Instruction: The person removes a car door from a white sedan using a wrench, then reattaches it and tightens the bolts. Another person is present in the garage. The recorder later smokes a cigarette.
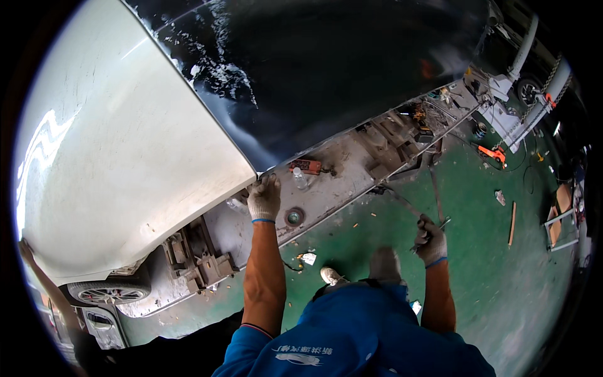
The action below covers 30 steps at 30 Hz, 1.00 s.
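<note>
My left hand (264,196), in a white work glove, presses against the lower edge of a white car body (125,163) where it meets a dark, wet-looking window panel (326,69). Out at my right side, my right hand (430,240), also gloved, is closed around a slim metal tool (441,225). My blue shirt (352,339) fills the bottom of the view.
A grey metal frame bench (352,166) under the car carries a plastic bottle (301,179), a red box (305,166), a round part (294,217) and clamps. The floor (502,276) is green with scattered tools and wood strips. A car wheel (107,292) shows lower left. Another person's arm (44,283) reaches in at far left.
</note>
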Motion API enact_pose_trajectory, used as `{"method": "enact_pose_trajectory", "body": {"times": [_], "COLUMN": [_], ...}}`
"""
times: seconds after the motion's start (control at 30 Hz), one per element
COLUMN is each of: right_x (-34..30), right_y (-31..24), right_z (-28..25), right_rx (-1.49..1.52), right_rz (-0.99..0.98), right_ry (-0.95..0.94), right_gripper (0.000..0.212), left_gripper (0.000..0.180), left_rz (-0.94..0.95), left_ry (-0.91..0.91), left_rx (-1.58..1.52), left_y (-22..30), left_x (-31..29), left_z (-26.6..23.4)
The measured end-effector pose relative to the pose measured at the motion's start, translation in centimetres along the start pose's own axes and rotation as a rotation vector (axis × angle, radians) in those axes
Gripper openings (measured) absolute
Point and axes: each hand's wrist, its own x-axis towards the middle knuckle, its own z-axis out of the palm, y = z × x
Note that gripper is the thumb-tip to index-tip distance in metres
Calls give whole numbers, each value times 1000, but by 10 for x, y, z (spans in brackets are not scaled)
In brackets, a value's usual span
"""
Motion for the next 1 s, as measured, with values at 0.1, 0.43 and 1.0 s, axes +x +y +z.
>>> {"method": "enact_pose_trajectory", "body": {"times": [0.1, 0.43, 1.0], "right_x": [-2, -53, -52], "right_y": [12, 6, 5], "right_z": [-23, -124, -140], "right_rx": [-32, -91, -136], "right_rz": [100, 83, 153], "right_ry": [117, 267, 305], "right_gripper": [31, 17, 6], "left_gripper": [11, 27, 42], "left_rz": [20, 84, 202], "left_ry": [-73, -170, -80], "left_rx": [-5, -88, 69], "left_y": [0, -5, -19], "left_x": [6, -11, -5], "left_z": [-11, 10, 9]}}
